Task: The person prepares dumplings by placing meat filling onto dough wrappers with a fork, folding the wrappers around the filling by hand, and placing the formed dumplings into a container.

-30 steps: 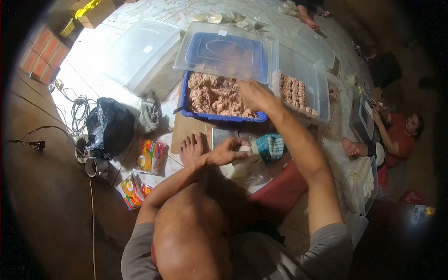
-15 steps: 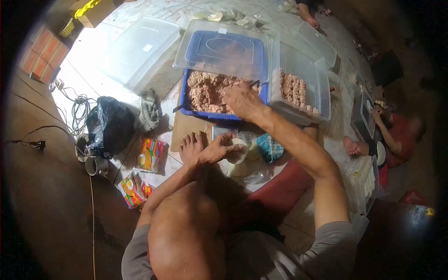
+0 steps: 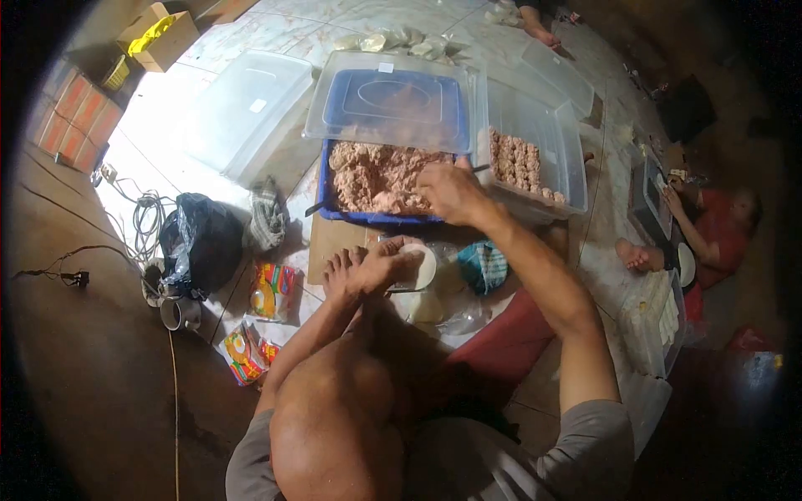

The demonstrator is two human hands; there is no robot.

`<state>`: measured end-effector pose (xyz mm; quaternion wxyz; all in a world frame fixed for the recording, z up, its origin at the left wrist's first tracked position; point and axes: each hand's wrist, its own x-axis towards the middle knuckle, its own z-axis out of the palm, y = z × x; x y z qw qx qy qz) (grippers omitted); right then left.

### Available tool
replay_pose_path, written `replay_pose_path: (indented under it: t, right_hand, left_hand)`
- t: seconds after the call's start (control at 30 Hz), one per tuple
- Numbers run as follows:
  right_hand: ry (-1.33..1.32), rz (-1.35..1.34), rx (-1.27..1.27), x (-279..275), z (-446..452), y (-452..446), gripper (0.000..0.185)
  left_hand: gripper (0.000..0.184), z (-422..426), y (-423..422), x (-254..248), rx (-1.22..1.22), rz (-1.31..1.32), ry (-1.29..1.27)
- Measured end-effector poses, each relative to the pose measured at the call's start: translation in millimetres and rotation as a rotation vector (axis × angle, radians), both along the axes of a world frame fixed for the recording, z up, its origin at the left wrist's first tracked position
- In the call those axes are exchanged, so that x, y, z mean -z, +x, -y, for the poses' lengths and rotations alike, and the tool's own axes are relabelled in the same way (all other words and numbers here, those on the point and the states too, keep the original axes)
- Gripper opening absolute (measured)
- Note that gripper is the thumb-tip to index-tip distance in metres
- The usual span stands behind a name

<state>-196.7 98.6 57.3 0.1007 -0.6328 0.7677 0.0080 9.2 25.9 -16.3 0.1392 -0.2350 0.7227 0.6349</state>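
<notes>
My left hand (image 3: 390, 265) rests near my bare foot and grips a round, pale dough wrapper (image 3: 424, 267) by its edge. Over the right side of a blue tub (image 3: 376, 217), my right hand (image 3: 454, 190) has its fingers curled together at the mixture. Whatever those fingers hold is hidden. Lumpy pink minced filling (image 3: 376, 171) fills the tub, and a clear lid (image 3: 397, 96) covers its far part. Just in front lie more pale rounds (image 3: 423, 307) in clear plastic and a teal checked cloth (image 3: 483, 267).
Right of the tub, a clear bin (image 3: 543, 159) contains rows of shaped filling. Noodle packets (image 3: 273, 290), a grey cloth (image 3: 266, 215), a black bag (image 3: 200, 238) and a metal mug (image 3: 180, 313) are at left. A co-worker in red (image 3: 720, 225) sits at right.
My right hand has moved slightly right and lower over the filling. My left hand keeps the wrapper, now turned more face-up. The view has shifted a little.
</notes>
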Motion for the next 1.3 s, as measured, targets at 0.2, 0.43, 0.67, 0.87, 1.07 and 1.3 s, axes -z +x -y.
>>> replay_pose_path:
  t: [0.2, 0.43, 0.67, 0.87, 1.07, 1.3]
  right_hand:
    - [-0.641, 0.386, 0.279, -13, -54, 12, 0.019]
    - [-0.940, 0.165, 0.389, 65, -69, 84, 0.024]
    - [-0.816, 0.048, 0.217, 74, -84, 99, 0.044]
    - [-0.683, 0.191, 0.219, 46, -124, 81, 0.036]
    - [-0.580, -0.142, 0.311, -1, -105, 15, 0.016]
    - [-0.345, -0.139, 0.165, 10, -68, 19, 0.013]
  left_hand:
    - [0.062, 16, -16, -3, -0.420, -0.365, 1.274]
    - [0.089, 16, -31, -58, -0.568, -0.662, 1.338]
    - [0.073, 18, -35, -32, -0.707, -0.655, 1.417]
    - [0.065, 44, -18, -8, -0.950, -0.432, 1.272]
    - [0.061, 42, 9, -36, -0.601, -0.406, 0.867]
    - [0.067, 33, 22, 10, -0.600, -0.333, 1.101]
